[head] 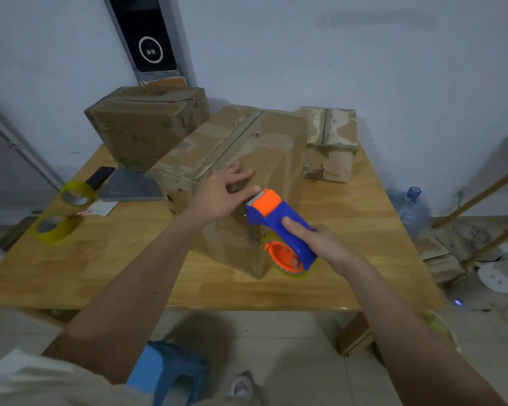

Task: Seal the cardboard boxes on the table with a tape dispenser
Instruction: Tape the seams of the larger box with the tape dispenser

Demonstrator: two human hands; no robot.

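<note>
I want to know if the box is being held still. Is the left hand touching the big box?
Touching. The head view shows the left hand lying flat on the near end of the big box, fingers spread.

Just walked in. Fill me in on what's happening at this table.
A person is taping up the large cardboard box in the middle of the wooden table. The right hand grips a blue and orange tape dispenser against the box's near end, while the left hand presses flat on the box beside the cutter. Two more boxes stand behind it, and two spare tape rolls lie at the left.
</note>
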